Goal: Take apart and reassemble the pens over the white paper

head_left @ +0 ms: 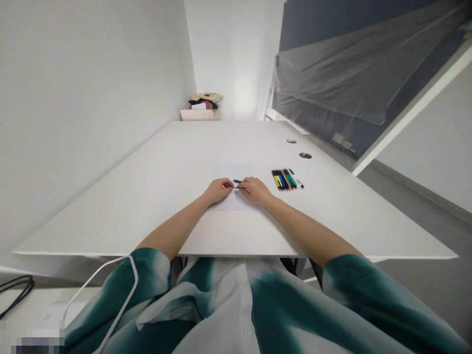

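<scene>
**My grip closes narrow on a slim dark pen (238,182), mid-frame**
My left hand (220,191) and right hand (256,191) both pinch it over a sheet of white paper (231,173) on the desk (147,206); a row of coloured markers (286,179) lies just right of the sheet.

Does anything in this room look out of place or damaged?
The table looks tidy, with the markers in a neat row. The odd thing is the loose, wrinkled plastic sheet sagging over the dark panel on the right; it hangs unevenly.
</scene>
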`<state>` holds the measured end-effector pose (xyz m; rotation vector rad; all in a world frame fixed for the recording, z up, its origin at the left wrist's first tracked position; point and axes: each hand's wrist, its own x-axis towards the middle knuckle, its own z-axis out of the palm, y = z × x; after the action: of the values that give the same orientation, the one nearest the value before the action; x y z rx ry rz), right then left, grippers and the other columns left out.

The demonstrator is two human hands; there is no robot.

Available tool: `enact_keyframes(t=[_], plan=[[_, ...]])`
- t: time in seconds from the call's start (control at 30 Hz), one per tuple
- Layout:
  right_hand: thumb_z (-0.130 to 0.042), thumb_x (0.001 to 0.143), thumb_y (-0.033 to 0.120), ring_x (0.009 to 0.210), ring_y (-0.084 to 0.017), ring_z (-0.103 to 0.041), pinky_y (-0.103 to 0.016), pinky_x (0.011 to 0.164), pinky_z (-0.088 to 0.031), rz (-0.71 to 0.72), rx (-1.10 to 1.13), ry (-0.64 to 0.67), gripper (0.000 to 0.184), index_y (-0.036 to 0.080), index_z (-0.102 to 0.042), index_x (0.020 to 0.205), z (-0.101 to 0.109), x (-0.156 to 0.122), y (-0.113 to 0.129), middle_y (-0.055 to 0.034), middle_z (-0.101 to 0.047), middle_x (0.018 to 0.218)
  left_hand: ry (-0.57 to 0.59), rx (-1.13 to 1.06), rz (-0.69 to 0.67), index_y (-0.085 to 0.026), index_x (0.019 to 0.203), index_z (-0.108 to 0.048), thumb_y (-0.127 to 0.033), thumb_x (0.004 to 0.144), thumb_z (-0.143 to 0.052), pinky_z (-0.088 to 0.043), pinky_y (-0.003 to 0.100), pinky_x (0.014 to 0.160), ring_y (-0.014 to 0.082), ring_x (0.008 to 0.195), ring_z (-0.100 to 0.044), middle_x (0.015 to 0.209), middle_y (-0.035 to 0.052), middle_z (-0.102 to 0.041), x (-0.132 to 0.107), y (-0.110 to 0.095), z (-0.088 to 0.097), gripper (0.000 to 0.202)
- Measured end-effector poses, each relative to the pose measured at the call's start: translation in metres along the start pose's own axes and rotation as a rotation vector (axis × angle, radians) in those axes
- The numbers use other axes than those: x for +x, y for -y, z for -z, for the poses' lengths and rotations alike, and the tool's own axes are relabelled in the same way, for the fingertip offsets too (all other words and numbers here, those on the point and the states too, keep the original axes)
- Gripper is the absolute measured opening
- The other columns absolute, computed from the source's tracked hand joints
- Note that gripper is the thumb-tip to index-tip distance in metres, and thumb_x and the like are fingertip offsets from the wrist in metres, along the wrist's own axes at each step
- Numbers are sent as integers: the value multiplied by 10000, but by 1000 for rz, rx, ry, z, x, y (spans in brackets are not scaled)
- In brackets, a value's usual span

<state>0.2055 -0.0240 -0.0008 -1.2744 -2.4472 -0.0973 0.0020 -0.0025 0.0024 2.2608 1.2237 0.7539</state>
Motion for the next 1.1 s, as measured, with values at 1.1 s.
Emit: enact_keyframes(t=[1.1], plan=[[-545, 816, 104, 730, -153, -560, -270, 699, -446, 34, 437, -206, 143, 167, -666, 859, -15, 1, 1, -45, -611, 820, -6, -131, -55, -149, 874, -769, -348, 775, -597, -486, 305, 806, 200, 806, -661, 842, 49, -759, 4, -1, -2, 281]])
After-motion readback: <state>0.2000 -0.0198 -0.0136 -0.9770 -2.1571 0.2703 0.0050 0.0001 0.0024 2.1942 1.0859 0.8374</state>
